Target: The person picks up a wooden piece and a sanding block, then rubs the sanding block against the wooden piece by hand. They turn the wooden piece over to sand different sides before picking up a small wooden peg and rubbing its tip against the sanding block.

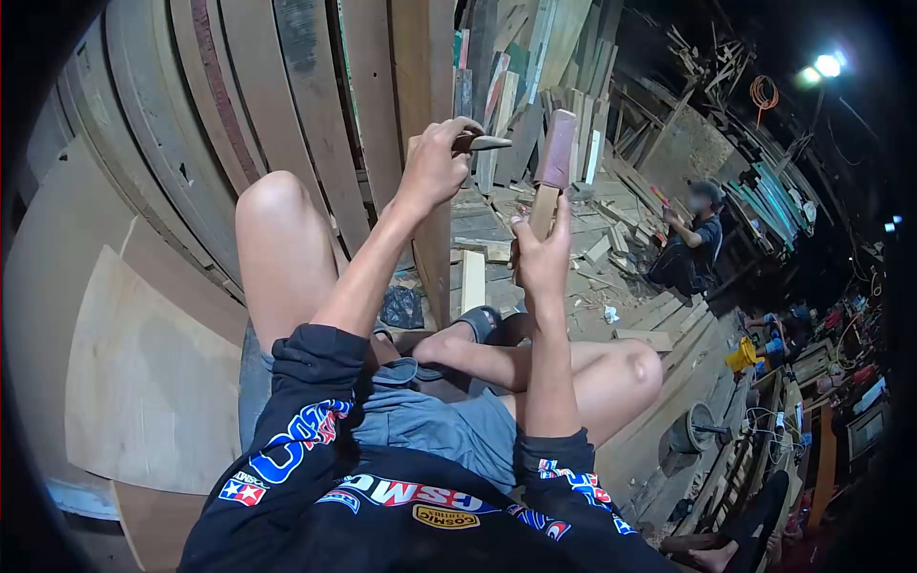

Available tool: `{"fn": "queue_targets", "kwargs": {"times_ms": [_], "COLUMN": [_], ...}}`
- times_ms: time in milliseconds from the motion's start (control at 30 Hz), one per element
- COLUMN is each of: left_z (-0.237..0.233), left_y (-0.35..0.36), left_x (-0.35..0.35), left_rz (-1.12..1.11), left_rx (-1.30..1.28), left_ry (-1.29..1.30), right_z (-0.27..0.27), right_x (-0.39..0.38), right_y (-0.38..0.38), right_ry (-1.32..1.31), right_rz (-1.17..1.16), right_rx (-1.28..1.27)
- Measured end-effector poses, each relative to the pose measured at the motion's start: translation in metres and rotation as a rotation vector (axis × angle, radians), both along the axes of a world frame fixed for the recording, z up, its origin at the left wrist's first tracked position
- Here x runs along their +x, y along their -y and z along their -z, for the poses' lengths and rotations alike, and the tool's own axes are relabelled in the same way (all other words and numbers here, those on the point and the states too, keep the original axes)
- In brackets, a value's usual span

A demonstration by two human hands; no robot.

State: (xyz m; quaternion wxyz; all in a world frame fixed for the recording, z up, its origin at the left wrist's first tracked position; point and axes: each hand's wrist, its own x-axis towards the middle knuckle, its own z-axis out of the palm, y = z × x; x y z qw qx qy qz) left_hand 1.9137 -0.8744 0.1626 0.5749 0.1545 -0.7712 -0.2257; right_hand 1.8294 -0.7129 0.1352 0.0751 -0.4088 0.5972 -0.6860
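My left hand (437,167) is raised and closed around a dark tool with a pale, pointed tip (492,143). The tip points right, and most of the tool is hidden in the fingers. To its right, my right hand (544,256) is wrapped round the lower end of a wooden stick (543,212), held upright. A worn pinkish block (557,150) forms the upper part of this stick, its top tilted slightly right. A small gap separates the pointed tip from the block. Both hands are above my bent legs.
Tall boards (315,95) stand close on the left, beside a curved plywood sheet (153,353). Wood scraps (597,250) litter the floor ahead. A co-worker (702,239) sits at the right, holding something red. A grey bucket (690,430) stands lower right.
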Motion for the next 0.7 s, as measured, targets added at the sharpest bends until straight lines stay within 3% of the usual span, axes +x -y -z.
{"fn": "queue_targets", "kwargs": {"times_ms": [700], "left_z": [-0.004], "left_y": [-0.003], "left_x": [0.005], "left_rz": [-0.001], "left_rx": [-0.075], "left_ry": [0.062], "right_z": [0.003], "right_x": [0.003], "right_y": [0.004], "right_ry": [-0.070], "right_rz": [-0.029], "right_rx": [0.019]}}
